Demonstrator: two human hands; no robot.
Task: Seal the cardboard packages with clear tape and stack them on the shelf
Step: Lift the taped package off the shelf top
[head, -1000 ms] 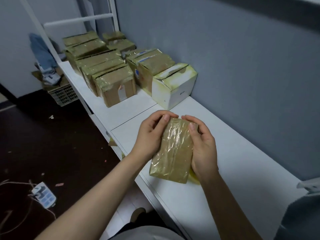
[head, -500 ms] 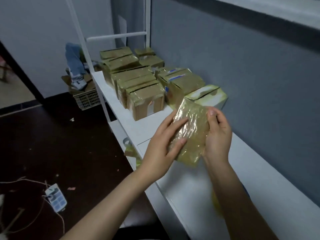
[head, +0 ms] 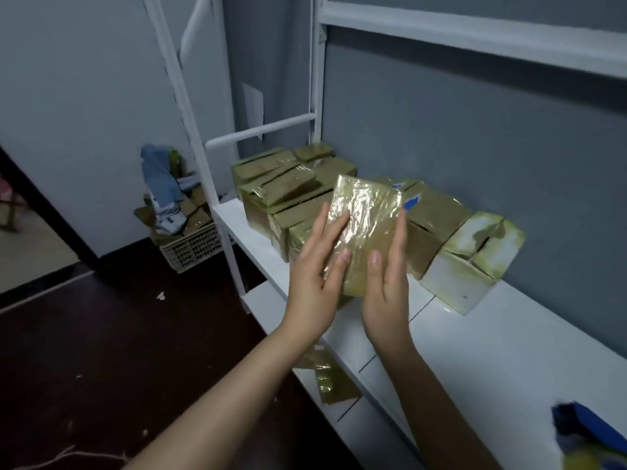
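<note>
A flat cardboard package (head: 368, 215) wrapped in shiny clear tape is held upright in the air above the white shelf (head: 509, 351). My left hand (head: 317, 279) lies with straight fingers against its front face and left edge. My right hand (head: 386, 293) holds its right edge, thumb on the front and fingers running up the side. Just behind it, several sealed packages (head: 281, 191) stand in rows on the shelf, partly hidden by the held one.
A white box (head: 471, 266) with a torn top stands right of the rows. White frame posts (head: 315, 79) rise at the shelf's far end. A basket of clothes (head: 190, 247) sits on the dark floor. Taped scraps (head: 332, 381) hang below the shelf edge; a blue object (head: 590, 435) lies bottom right.
Both hands have lifted the package off the shelf and carried it up and forward toward the rows. My left hand's fingers went from curled round it to straight.
</note>
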